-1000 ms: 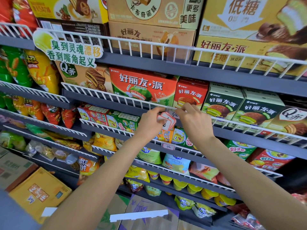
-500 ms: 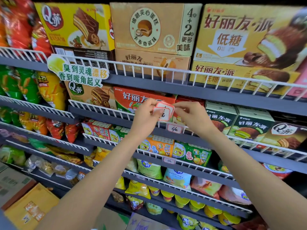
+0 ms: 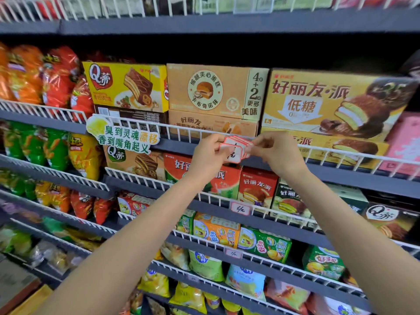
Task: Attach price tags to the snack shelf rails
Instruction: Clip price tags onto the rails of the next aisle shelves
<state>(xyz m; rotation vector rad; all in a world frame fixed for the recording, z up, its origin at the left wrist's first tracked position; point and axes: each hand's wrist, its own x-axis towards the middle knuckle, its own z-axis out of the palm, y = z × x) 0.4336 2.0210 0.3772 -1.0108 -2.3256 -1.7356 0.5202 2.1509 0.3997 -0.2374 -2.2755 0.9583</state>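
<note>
A tall snack shelf (image 3: 295,23) of grey tiers fills the view, each tier fronted by a white wire rail (image 3: 186,130). Toward one o'clock stands the biggest item, a yellow pie box (image 3: 318,103) printed with a chocolate-coated cake. At twelve o'clock sits a tan cake box (image 3: 216,92), and at eleven a yellow box (image 3: 127,87) marked with a Q. At ten o'clock lie red and orange chip bags (image 3: 45,76), with green and yellow bags on the tier below them. A green-lettered promotional sign (image 3: 125,137) hangs on the rail toward ten o'clock of centre. Red and green pie boxes (image 3: 259,187) fill the tier below centre, with small pouches toward six o'clock.

Two bare forearms rise from seven and five o'clock and meet near the centre. The left hand (image 3: 208,153) has its grip clamped on a small stack of price tags (image 3: 235,150), white cards with red borders, held just in front of the rail under the tan box. The right hand (image 3: 276,148) pinches the right edge of the top card in the same stack, its grip closed on it.

At five o'clock of the hands a handwritten tag (image 3: 240,208) already sits on a lower rail, and another small tag (image 3: 233,253) sits on the rail below that.
</note>
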